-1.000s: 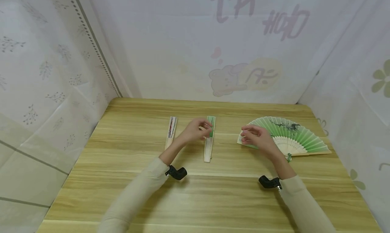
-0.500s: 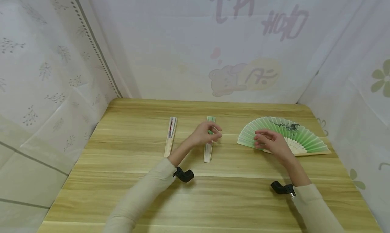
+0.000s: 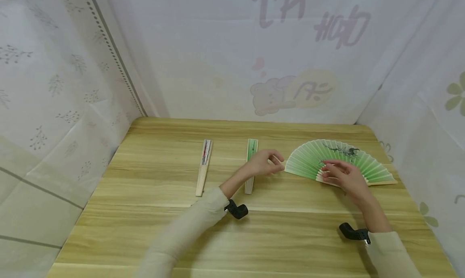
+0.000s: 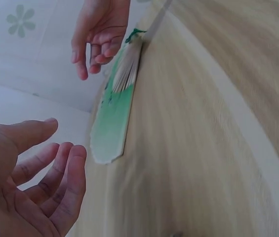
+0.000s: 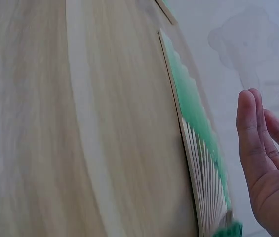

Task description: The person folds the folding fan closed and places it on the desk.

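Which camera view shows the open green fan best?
The head view: the open fan shows its wide spread and dark pattern, though the right hand partly covers it. Both wrist views show it narrow and slanted, with the green cord; the right wrist view crops it.

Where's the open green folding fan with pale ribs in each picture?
Head: the open green folding fan with pale ribs lies right of centre.
Left wrist: the fan is left of centre.
Right wrist: the fan runs down right of centre to the bottom edge.
Shared landmark: the bare right hand, in all three.
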### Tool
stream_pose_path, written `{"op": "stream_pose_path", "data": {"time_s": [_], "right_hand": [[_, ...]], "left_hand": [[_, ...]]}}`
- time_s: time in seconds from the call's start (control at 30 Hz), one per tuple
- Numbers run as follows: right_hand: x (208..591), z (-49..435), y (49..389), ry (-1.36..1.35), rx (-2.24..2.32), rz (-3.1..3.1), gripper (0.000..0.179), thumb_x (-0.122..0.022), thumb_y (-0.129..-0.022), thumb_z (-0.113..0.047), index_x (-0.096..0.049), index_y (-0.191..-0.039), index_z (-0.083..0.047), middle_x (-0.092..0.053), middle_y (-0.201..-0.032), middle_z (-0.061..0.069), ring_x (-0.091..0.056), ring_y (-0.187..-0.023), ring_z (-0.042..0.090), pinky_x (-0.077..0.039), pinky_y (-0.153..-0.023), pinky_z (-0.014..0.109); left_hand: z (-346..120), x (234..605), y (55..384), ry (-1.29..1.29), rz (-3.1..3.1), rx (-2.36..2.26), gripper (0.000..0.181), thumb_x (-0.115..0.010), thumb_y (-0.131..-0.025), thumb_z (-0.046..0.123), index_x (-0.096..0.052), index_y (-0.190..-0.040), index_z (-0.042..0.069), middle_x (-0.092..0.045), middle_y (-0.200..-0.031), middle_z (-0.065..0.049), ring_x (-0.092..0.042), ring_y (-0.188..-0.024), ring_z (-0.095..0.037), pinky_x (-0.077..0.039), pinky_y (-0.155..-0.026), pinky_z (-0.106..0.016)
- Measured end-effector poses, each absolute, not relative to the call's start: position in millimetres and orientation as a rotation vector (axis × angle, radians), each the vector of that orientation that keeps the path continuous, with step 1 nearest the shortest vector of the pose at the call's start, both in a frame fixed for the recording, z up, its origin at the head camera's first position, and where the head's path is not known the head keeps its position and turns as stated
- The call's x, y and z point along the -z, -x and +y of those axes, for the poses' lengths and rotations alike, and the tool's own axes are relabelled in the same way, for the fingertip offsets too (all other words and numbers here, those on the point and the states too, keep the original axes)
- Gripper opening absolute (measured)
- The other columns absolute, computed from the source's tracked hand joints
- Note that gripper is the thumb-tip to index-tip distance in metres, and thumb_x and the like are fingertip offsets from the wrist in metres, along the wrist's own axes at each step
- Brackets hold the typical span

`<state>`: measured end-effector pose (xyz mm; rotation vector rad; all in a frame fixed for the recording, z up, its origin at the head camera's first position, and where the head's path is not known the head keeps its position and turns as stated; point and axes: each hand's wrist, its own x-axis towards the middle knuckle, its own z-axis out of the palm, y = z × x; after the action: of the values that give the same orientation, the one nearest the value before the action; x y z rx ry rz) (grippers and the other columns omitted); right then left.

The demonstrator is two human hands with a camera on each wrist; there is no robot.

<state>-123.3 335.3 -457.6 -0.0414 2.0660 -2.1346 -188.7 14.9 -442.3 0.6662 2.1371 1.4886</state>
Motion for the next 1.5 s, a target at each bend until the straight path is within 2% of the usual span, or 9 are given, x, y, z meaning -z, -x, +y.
{"op": "stream_pose_path", "data": {"time_s": [0.17, 0.3, 0.5, 0.73, 0.97, 1.2, 1.5], "right_hand": [[459.8, 349.3, 118.3, 0.077, 2.18, 2.037, 0.038, -0.059, -0.104, -0.009, -0.052, -0.133, 0.015, -0.067, -0.109, 0.02, -0.071, -0.094, 0.025, -0.057, -0.084, 0.039], [462.3, 359.6, 113.2, 0.101, 2.169, 2.068, 0.035, -0.058, -0.105, -0.008, -0.052, -0.131, 0.015, -0.067, -0.108, 0.018, -0.071, -0.094, 0.025, -0.057, -0.083, 0.037], [465.8, 372.3, 104.6, 0.084, 2.193, 2.06, 0.03, -0.056, -0.105, -0.005, -0.055, -0.129, 0.014, -0.069, -0.108, 0.017, -0.071, -0.092, 0.024, -0.058, -0.082, 0.037], [468.4, 385.7, 94.1, 0.044, 2.228, 2.035, 0.028, -0.055, -0.106, -0.005, -0.057, -0.129, 0.011, -0.07, -0.107, 0.014, -0.072, -0.093, 0.023, -0.058, -0.081, 0.036], [469.3, 400.8, 85.2, 0.05, 2.267, 1.998, 0.024, -0.052, -0.106, 0.0, -0.064, -0.126, 0.002, -0.07, -0.108, 0.014, -0.072, -0.092, 0.022, -0.058, -0.081, 0.036], [474.2, 421.1, 76.2, 0.027, 2.246, 2.055, 0.022, -0.054, -0.105, -0.001, -0.063, -0.124, 0.007, -0.072, -0.105, 0.013, -0.073, -0.092, 0.022, -0.058, -0.079, 0.037], [480.2, 434.9, 65.6, -0.132, 2.23, 1.983, 0.018, -0.055, -0.106, -0.005, -0.071, -0.115, -0.007, -0.073, -0.105, 0.013, -0.073, -0.091, 0.024, -0.059, -0.078, 0.038]], "left_hand": [[29.6, 443.1, 183.8, -0.678, 2.184, -1.418, 0.028, -0.077, -0.093, 0.01, -0.066, -0.115, -0.003, -0.067, -0.092, -0.004, -0.071, -0.077, -0.028, -0.058, -0.062, -0.029], [38.5, 445.5, 180.7, -0.658, 2.215, -1.361, 0.029, -0.078, -0.092, 0.011, -0.066, -0.114, -0.003, -0.068, -0.088, -0.002, -0.069, -0.07, -0.018, -0.054, -0.059, -0.024], [45.2, 450.7, 177.0, -0.601, 2.234, -1.333, 0.028, -0.078, -0.092, 0.012, -0.065, -0.113, -0.002, -0.07, -0.084, -0.001, -0.071, -0.071, -0.021, -0.053, -0.057, -0.023], [46.7, 459.4, 174.1, -0.565, 2.312, -1.279, 0.024, -0.079, -0.092, 0.015, -0.067, -0.109, 0.003, -0.071, -0.081, 0.001, -0.068, -0.064, -0.017, -0.05, -0.055, -0.022], [48.1, 467.3, 175.0, -0.565, 2.277, -1.321, 0.024, -0.077, -0.093, 0.012, -0.066, -0.111, 0.002, -0.072, -0.083, -0.002, -0.066, -0.06, -0.017, -0.049, -0.051, -0.021], [48.8, 468.7, 178.5, -0.548, 2.279, -1.344, 0.022, -0.078, -0.092, 0.01, -0.067, -0.11, 0.003, -0.072, -0.082, -0.004, -0.066, -0.058, -0.018, -0.051, -0.049, -0.021], [47.4, 468.9, 182.7, -0.489, 2.318, -1.322, 0.02, -0.079, -0.091, 0.008, -0.068, -0.107, 0.003, -0.072, -0.082, -0.005, -0.067, -0.056, -0.02, -0.052, -0.05, -0.024]]}}
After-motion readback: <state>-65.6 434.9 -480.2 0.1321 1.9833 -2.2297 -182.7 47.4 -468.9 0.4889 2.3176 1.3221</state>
